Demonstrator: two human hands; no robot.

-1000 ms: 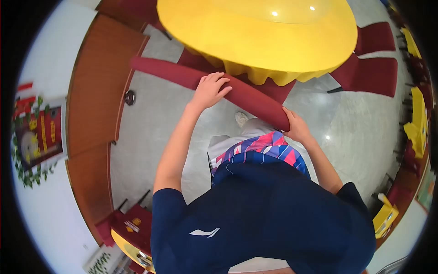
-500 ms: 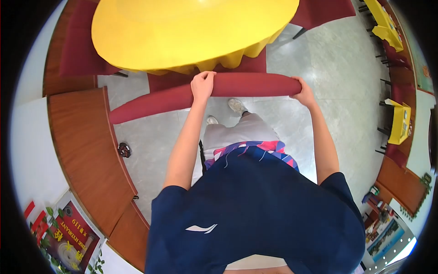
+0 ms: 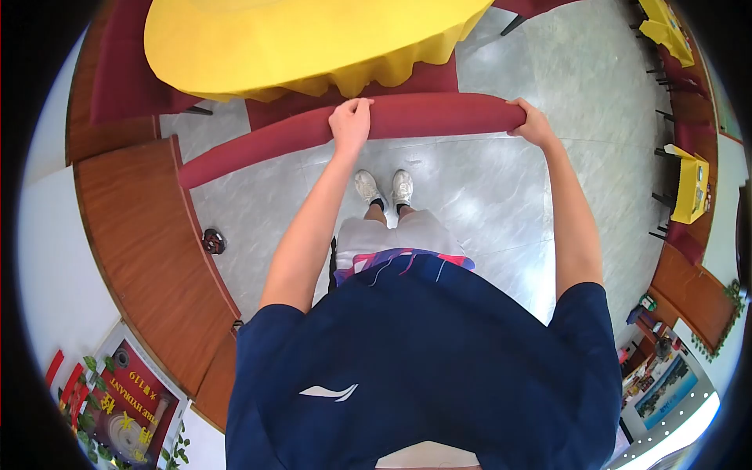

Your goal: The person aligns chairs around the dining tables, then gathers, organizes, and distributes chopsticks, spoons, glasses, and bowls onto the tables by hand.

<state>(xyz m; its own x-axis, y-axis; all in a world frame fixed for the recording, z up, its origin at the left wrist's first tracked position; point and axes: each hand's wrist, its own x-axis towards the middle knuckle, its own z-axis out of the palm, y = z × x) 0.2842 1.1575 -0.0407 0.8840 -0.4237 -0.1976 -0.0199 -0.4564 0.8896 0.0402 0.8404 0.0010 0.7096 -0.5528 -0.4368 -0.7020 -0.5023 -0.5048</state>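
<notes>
A long red upholstered bench (image 3: 431,116) stands before me, its backrest top running across the view. My left hand (image 3: 352,121) is closed over the middle of that top edge. At the right end, my right hand (image 3: 535,124) grips the corner of the backrest, its fingers partly hidden. Beyond the backrest, the red seat shows in part and runs in under the hanging edge of a yellow tablecloth (image 3: 313,47) on a table.
Another red bench (image 3: 129,70) stands at the far left. Wooden panelling (image 3: 145,251) lines the left wall, with a small dark object (image 3: 213,241) on the floor beside it. Yellow-covered tables (image 3: 691,188) stand along the right. A fire hydrant sign (image 3: 129,399) is at lower left.
The backrest and table have shifted up in the view. My feet, staggered before, now stand side by side behind the bench. Both hands keep their hold.
</notes>
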